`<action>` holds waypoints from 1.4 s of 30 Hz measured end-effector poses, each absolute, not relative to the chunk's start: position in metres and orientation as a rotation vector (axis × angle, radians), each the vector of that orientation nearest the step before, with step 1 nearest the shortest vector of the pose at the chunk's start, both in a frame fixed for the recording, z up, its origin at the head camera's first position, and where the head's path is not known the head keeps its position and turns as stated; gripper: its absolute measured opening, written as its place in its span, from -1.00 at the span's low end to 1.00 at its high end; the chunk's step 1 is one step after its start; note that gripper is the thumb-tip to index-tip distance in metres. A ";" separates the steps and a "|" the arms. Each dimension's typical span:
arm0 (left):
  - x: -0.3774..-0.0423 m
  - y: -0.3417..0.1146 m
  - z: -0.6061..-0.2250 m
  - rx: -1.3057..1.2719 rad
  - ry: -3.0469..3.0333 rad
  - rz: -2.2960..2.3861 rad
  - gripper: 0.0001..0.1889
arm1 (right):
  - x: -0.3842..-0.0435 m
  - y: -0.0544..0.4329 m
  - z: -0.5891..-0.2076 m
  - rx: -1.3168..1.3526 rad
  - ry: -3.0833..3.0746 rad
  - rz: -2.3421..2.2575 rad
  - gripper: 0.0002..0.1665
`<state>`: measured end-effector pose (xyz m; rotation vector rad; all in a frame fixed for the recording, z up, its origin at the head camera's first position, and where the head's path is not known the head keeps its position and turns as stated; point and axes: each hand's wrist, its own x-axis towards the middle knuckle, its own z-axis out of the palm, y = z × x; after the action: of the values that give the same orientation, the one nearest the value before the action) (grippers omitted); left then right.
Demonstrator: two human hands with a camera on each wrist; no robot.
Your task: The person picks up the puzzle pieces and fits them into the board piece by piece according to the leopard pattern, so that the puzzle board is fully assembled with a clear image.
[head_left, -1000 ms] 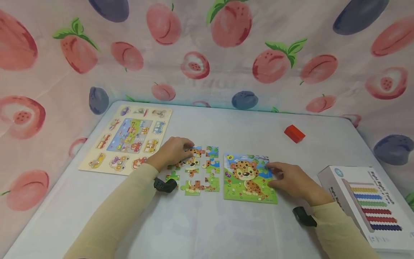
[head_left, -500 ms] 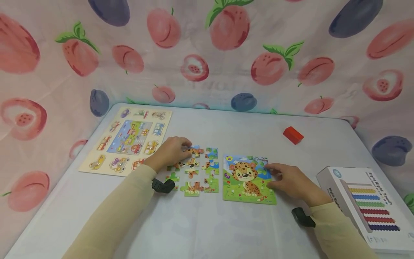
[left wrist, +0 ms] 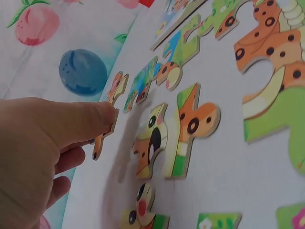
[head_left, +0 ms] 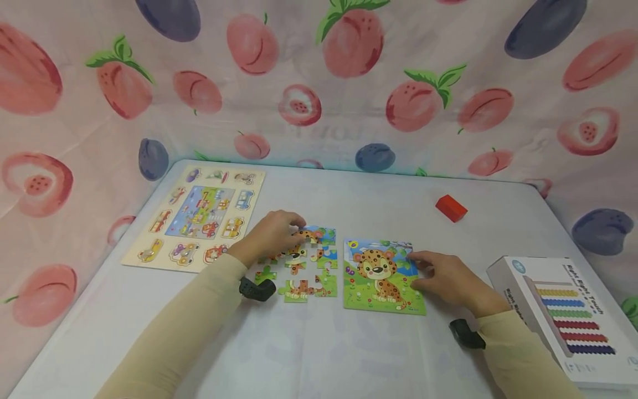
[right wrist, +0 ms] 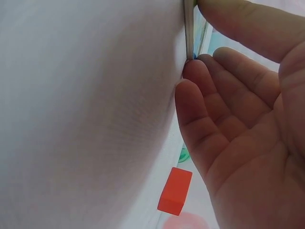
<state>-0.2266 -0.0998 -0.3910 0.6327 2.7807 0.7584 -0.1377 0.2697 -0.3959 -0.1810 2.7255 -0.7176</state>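
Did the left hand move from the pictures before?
Yes. In the head view, the left hand, with the puzzle piece it pinches, has moved a little right, closer to the leopard board.

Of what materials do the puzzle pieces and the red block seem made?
The puzzle pieces look like thin wood or thick cardboard with a smooth printed face; their cut edges show bare greyish-tan. The red block has plain, smooth-looking red faces: painted wood or plastic, I cannot tell.
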 end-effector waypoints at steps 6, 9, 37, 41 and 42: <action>-0.222 -0.087 -0.390 0.691 2.774 0.748 -0.65 | -0.139 0.270 -0.395 -0.183 2.730 -0.715 -0.22; -0.220 -0.080 -0.392 0.730 2.780 0.731 -0.66 | -0.139 0.270 -0.395 -0.180 2.730 -0.718 -0.22; -0.206 -0.030 -0.401 0.807 2.690 0.771 -0.65 | -0.137 0.269 -0.397 -0.156 2.717 -0.727 -0.24; -0.206 -0.022 -0.400 0.842 2.688 0.750 -0.65 | -0.137 0.269 -0.397 -0.159 2.721 -0.726 -0.23; -0.206 -0.020 -0.400 0.851 2.690 0.743 -0.65 | -0.137 0.269 -0.397 -0.160 2.723 -0.725 -0.23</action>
<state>-0.2056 -0.0203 -0.4003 0.8506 2.6897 0.7431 -0.1370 0.2691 -0.3969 -0.1603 2.7230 -0.7253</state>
